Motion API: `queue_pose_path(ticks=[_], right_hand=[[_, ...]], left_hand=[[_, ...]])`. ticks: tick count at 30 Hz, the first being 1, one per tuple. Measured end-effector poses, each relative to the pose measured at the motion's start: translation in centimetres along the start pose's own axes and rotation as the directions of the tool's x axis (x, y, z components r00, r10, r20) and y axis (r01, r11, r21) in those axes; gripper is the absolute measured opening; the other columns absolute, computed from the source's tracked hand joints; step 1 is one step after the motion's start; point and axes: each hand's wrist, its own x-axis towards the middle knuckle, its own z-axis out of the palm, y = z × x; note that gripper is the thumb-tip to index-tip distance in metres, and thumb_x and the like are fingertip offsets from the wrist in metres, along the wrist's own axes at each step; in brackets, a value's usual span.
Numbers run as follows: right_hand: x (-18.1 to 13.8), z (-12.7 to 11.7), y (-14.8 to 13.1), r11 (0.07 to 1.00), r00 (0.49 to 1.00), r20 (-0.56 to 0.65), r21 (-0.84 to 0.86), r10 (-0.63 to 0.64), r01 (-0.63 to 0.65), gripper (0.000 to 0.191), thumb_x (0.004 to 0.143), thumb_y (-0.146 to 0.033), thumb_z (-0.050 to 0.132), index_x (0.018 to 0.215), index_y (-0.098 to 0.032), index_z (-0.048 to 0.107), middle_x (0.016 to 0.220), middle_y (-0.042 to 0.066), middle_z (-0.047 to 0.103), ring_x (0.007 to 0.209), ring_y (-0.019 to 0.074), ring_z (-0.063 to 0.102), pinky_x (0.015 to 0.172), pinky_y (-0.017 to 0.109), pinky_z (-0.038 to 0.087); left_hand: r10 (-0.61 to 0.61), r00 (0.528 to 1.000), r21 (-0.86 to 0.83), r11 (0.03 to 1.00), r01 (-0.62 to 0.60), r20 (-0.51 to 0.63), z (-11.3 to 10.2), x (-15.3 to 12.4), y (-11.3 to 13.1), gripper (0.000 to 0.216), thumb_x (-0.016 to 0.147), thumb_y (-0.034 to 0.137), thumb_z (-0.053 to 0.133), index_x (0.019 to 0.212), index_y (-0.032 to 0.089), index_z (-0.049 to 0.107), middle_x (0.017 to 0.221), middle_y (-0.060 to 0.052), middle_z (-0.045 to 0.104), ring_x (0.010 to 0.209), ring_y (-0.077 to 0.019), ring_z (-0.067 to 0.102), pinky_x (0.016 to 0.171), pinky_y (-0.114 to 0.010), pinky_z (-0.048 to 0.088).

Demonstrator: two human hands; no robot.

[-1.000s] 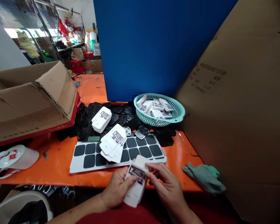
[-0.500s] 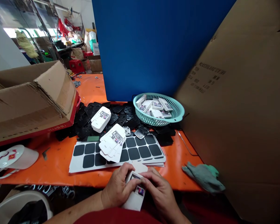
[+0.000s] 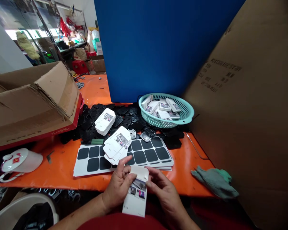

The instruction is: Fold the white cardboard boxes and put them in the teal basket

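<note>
Close to my body, a white printed paper box (image 3: 135,198) with small product pictures is held between both hands, its upper flap raised. My left hand (image 3: 117,185) grips its left side, thumb on the front and index finger pointing up. On the right edge, just below the flap, my right hand (image 3: 164,190) pinches the box with thumb and fingers. Beyond the hands, a fanned pile of flat white cartons (image 3: 117,143) lies on sheets of black rounded-square stickers (image 3: 151,155). A neater stack of white cartons (image 3: 105,120) sits behind it.
A turquoise basket (image 3: 190,118) holds several white boxes. Black plates (image 3: 124,121) cover the middle of the orange table (image 3: 62,172). A cardboard box (image 3: 26,111) and a lidded white mug (image 3: 24,161) stand left. Gloves (image 3: 214,182) lie right, beside a large cardboard panel (image 3: 249,127).
The box has come further into view as both hands shifted toward its edges. My left index finger has lifted. The whole view has moved slightly.
</note>
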Motion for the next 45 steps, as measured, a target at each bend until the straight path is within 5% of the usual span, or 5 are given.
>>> queue_pose_path(ticks=[6,18,30,39,45], right_hand=[[-0.1,-0.8,-1.4,0.900,0.929,0.219,-0.259,-0.299,0.351,0.017,0.077,-0.037,0.074,0.072,-0.022,0.069,0.081,0.005,0.064,0.079,0.0220,0.060,0.074,0.034,0.049],[-0.6,0.4,-2.6,0.991,0.992,-0.055,-0.060,0.116,-0.119,0.029,0.062,-0.039,0.086,0.065,-0.017,0.068,0.063,0.000,0.065,0.060,0.0141,0.054,0.059,0.026,0.043],[-2.0,-0.2,1.4,0.999,1.000,0.015,-0.049,-0.008,0.009,0.021,0.066,-0.038,0.084,0.072,-0.022,0.073,0.074,0.002,0.070,0.071,0.0191,0.064,0.068,0.030,0.051],[7.0,-2.8,-8.1,0.896,0.960,-0.089,-0.390,-0.265,0.211,0.036,0.070,-0.052,0.076,0.087,-0.022,0.068,0.075,0.000,0.063,0.070,0.0159,0.059,0.067,0.030,0.048],[7.4,-0.7,-5.4,0.576,0.972,0.181,-0.784,-0.148,0.233,0.062,0.056,-0.035,0.086,0.114,-0.023,0.066,0.105,0.008,0.064,0.086,0.0251,0.059,0.076,0.038,0.046]], left_hand=[[0.155,0.986,0.362,0.917,-0.167,0.063,-0.1,-0.2,0.4,0.025,0.086,0.040,0.061,0.081,0.015,0.059,0.073,-0.001,0.056,0.066,-0.0125,0.049,0.063,-0.024,0.039],[-0.142,0.988,0.296,0.943,0.153,-0.058,1.5,1.2,2.3,0.014,0.083,0.027,0.058,0.076,0.017,0.052,0.063,0.005,0.046,0.058,-0.0097,0.038,0.054,-0.020,0.032],[0.172,0.969,0.329,0.918,-0.222,0.175,-0.3,-0.2,0.9,0.011,0.082,0.025,0.066,0.081,0.015,0.063,0.084,-0.006,0.061,0.075,-0.0159,0.057,0.070,-0.029,0.047],[0.486,0.874,0.779,0.544,-0.311,0.009,-4.2,4.2,3.8,0.016,0.093,0.017,0.046,0.087,0.018,0.060,0.090,-0.007,0.063,0.087,-0.0191,0.059,0.080,-0.033,0.049],[0.575,0.818,0.985,0.134,-0.109,0.012,-5.9,4.7,2.6,0.023,0.091,0.024,0.053,0.111,0.014,0.058,0.114,-0.015,0.061,0.109,-0.0301,0.051,0.094,-0.048,0.042]])
